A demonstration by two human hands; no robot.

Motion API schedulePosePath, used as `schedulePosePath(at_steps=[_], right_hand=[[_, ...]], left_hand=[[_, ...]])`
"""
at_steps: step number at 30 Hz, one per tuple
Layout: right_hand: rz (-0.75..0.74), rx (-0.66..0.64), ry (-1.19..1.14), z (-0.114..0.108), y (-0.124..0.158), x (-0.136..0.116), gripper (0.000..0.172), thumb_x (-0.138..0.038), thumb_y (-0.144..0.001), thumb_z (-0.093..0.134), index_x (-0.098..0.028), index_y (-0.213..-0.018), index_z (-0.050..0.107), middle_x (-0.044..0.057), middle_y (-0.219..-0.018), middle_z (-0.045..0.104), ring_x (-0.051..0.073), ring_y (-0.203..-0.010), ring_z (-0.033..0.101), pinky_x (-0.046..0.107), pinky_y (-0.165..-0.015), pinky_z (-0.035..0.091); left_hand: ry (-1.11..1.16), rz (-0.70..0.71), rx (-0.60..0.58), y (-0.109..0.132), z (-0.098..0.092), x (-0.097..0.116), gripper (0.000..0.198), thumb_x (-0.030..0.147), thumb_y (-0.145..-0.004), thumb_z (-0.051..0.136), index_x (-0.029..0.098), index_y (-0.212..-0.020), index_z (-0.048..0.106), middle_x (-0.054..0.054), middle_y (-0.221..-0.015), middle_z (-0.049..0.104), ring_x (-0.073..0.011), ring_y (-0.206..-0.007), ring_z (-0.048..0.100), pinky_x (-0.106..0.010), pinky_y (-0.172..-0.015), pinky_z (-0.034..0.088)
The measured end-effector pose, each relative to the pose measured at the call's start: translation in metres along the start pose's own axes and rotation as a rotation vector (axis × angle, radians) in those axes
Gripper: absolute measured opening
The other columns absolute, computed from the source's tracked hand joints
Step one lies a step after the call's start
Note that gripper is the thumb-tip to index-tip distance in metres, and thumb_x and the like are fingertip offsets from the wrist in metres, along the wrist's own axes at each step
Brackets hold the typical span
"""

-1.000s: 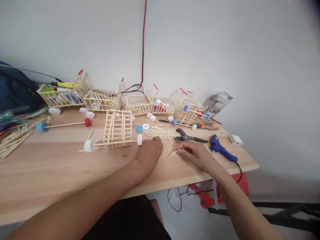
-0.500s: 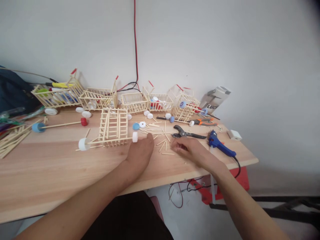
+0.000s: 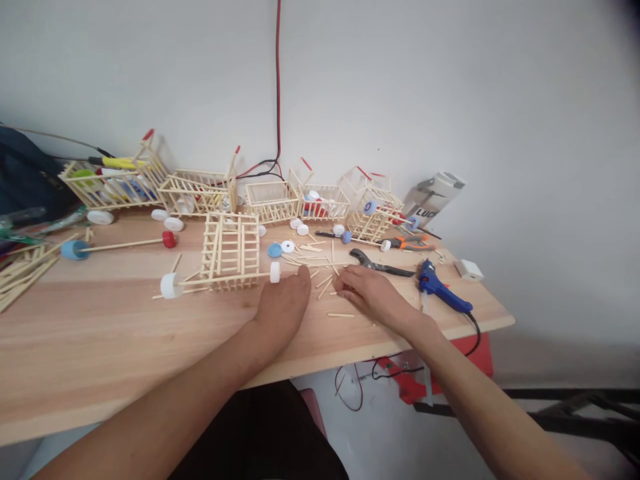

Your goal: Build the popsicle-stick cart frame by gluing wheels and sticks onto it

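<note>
My left hand [image 3: 285,300] rests on the table with its fingers curled in, right beside a white bottle-cap wheel [image 3: 275,272]. What it holds, if anything, is hidden. That wheel is on one end of a stick axle, with another white cap [image 3: 171,285] on the other end; the axle lies at the near edge of a slatted wooden-stick frame [image 3: 231,253]. My right hand [image 3: 367,293] is lowered among short loose sticks [image 3: 325,288], fingertips drawn together. Stick ends show at its fingers, but I cannot make out whether it grips one.
Several small stick-built carts [image 3: 273,200] line the wall, some filled with bottle caps. To the right lie black-handled pliers [image 3: 383,267], orange-handled pliers [image 3: 410,243] and a blue glue gun [image 3: 440,287]. A blue-and-red-capped axle [image 3: 125,246] and a stick pile [image 3: 25,277] are on the left.
My right hand has shifted left and in over the loose sticks, its fingers closing together, and covers part of the pliers' jaws. My left hand stays nearly in place.
</note>
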State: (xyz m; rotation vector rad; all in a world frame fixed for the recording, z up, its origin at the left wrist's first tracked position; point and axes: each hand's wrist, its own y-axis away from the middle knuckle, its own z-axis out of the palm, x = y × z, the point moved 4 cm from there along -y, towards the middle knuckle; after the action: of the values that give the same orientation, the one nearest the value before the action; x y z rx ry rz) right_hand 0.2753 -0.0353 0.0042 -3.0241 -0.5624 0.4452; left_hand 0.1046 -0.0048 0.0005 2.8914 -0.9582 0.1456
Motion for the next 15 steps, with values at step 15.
schedulePosePath(at_steps=[15], right_hand=[[0.468, 0.075, -0.970, -0.010, 0.022, 0.033, 0.040, -0.049, -0.081, 0.069, -0.019, -0.106, 0.062, -0.001, -0.080, 0.061, 0.010, -0.063, 0.047, 0.024, -0.057, 0.034]], left_hand=[[0.541, 0.230, 0.075, 0.001, -0.002, 0.025, 0.030, 0.015, -0.097, 0.039, 0.016, -0.119, 0.059, -0.010, -0.113, 0.067, -0.0243, -0.107, 0.061, -0.038, -0.091, 0.049]])
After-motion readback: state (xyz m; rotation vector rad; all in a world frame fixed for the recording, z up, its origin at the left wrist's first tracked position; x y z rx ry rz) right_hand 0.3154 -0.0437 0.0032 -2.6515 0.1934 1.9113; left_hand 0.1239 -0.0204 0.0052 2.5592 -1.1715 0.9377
